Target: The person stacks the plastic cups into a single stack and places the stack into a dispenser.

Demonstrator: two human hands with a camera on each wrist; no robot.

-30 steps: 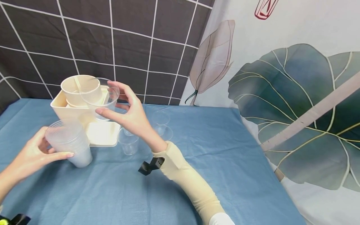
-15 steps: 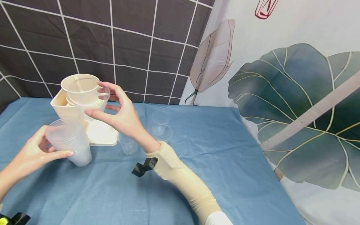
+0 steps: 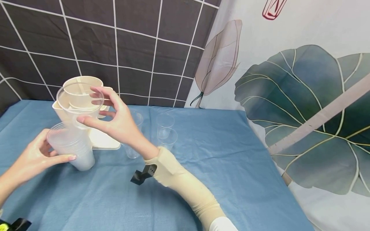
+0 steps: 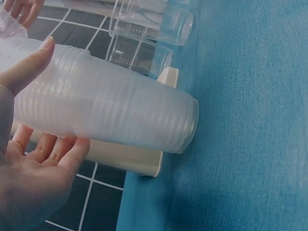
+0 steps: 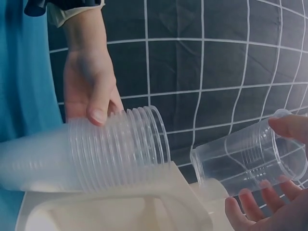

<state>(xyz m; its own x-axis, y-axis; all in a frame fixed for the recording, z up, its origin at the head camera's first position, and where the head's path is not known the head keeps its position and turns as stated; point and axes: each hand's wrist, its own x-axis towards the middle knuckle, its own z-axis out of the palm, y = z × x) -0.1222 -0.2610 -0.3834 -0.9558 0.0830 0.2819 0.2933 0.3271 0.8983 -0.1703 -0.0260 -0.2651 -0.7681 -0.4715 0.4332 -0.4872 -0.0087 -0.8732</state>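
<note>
My left hand (image 3: 36, 157) grips a tall stack of nested clear plastic cups (image 3: 75, 149), thumb on the near side and fingers round the far side. The stack's base is at the blue cloth, its rims leaning a little left. Above the stack, my right hand (image 3: 119, 120) holds a single clear plastic cup (image 5: 236, 156) between thumb and fingers. In the right wrist view this cup is apart from the rims of the stack, with a gap between them.
Behind the stack stands a cream box (image 3: 59, 110) holding a round cream container (image 3: 82, 81). A flat cream piece (image 3: 105, 142) lies before it. Several clear cups stand to the right, including one cup (image 3: 167, 134) beyond my right wrist. A dark gridded wall covering (image 3: 136, 48) hangs behind.
My right hand has carried the single cup leftward, from in front of the cream box's right side to above the stack. The left hand and the stack have stayed in place.
</note>
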